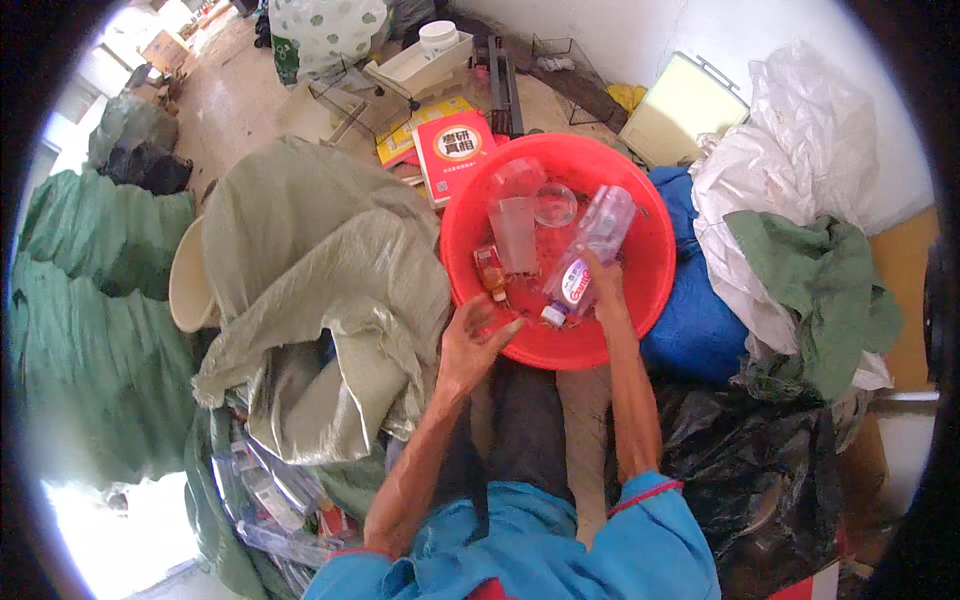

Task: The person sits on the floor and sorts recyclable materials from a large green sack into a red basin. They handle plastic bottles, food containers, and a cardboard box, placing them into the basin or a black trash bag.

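A round red plastic basin (658,247) is in front of me. In it, my right hand (602,276) grips a clear plastic bottle (609,217) with a white cap and a printed label, its cap end pointing down and left. At the basin's near left rim, my left hand (474,341) has its fingers apart and holds nothing. Left of the bottle lie a translucent plastic cup (515,236), a round clear plastic piece (556,205) and a small bottle with a red-orange label (491,271). Bits of dark debris are scattered over the basin floor.
Left of the basin is a large beige woven sack (322,202), with a sack of plastic bottles (277,510) below it. A red book (454,150) lies beyond the rim. To the right are a blue bag (694,322), white plastic sheeting (739,180) and a black plastic bag (750,465).
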`<action>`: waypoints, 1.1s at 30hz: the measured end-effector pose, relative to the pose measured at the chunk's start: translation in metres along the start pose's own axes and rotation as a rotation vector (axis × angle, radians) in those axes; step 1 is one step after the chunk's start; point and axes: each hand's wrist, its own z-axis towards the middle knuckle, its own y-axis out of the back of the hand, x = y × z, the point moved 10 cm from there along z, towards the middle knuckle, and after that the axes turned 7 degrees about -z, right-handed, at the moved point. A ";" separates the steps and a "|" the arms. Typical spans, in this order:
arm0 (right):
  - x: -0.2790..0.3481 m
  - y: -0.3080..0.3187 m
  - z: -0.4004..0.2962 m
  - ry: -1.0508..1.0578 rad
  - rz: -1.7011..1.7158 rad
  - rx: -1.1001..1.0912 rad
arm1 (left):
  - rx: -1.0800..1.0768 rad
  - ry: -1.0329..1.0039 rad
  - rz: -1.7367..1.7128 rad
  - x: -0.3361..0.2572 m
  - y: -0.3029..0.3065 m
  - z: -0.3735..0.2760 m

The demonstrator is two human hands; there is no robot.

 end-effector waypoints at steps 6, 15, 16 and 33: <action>0.093 -0.126 -0.131 0.232 -0.126 0.336 | 0.019 -0.077 0.279 -0.064 0.007 -0.005; 0.041 -0.217 -0.057 1.108 -0.810 0.326 | -0.502 0.009 -0.094 -0.073 0.304 -0.230; 0.021 -0.204 -0.018 1.010 -0.946 0.264 | -0.564 0.099 -0.082 -0.056 0.326 -0.257; -0.093 -0.136 0.011 0.665 -1.561 0.449 | -1.099 0.749 0.632 0.095 0.460 -0.447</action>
